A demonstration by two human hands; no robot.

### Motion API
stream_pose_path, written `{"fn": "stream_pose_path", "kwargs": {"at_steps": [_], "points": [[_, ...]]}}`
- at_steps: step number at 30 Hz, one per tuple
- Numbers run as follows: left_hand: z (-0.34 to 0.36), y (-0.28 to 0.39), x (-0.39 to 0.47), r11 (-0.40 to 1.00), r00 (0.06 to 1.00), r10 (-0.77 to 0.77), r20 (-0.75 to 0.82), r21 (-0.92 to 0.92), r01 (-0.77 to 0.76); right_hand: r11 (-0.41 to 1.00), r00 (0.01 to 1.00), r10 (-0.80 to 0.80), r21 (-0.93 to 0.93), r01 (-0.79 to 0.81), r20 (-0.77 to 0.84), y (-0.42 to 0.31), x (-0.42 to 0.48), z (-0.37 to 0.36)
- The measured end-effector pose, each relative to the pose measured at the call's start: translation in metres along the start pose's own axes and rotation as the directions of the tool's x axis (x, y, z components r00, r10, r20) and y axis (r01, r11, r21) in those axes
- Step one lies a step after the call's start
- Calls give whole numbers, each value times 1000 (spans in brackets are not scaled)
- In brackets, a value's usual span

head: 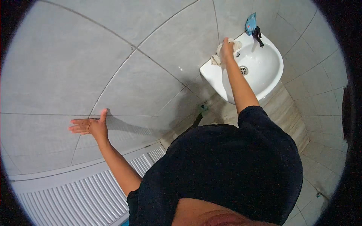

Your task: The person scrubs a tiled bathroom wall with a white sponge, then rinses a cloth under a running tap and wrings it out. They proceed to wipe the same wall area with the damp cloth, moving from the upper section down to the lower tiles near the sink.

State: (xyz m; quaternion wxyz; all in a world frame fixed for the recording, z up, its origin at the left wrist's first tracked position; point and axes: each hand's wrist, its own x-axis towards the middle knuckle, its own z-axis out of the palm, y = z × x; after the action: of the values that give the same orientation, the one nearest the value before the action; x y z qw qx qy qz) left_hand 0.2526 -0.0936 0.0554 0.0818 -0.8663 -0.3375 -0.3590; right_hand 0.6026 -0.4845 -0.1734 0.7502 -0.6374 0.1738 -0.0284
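My right hand (227, 51) is on a crumpled off-white cloth (215, 60) at the wall-side rim of a white ceramic washbasin (264, 76). The hand is slightly blurred, and whether its fingers grip the cloth cannot be told. My left hand (94, 125) is far to the left, against or close to the grey tiled wall, fingers spread and nothing in it. A dark tap (257, 36) stands at the basin's back edge, with a blue packet (250, 24) upright beside it. The metal drain (243, 70) shows near my right forearm.
Large grey wall tiles (167, 53) fill the upper left. A white ribbed panel (76, 200) lies at the lower left, below my left forearm. More tiled wall (314, 70) stands right of the basin. Beige flooring (288, 113) shows beneath it.
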Motion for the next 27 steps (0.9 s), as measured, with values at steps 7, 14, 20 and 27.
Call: {"fn": "stream_pose_path", "kwargs": {"at_steps": [7, 14, 20, 27], "points": [[-6, -2, 6, 999, 1000, -22, 18, -27, 23, 993, 995, -32, -110, 42, 92, 24, -158, 78], [3, 0, 12, 997, 999, -1, 33, -71, 3, 1000, 993, -12, 26, 9, 119, 40, -186, 96], [7, -17, 6, 998, 1000, 15, 9, -57, -14, 717, 722, -688, -84, 692, 69, -80, -270, 145], [7, -12, 5, 998, 998, 57, -20, -13, -57, 420, 510, -848, -405, 812, 143, -81, -270, 155]]}}
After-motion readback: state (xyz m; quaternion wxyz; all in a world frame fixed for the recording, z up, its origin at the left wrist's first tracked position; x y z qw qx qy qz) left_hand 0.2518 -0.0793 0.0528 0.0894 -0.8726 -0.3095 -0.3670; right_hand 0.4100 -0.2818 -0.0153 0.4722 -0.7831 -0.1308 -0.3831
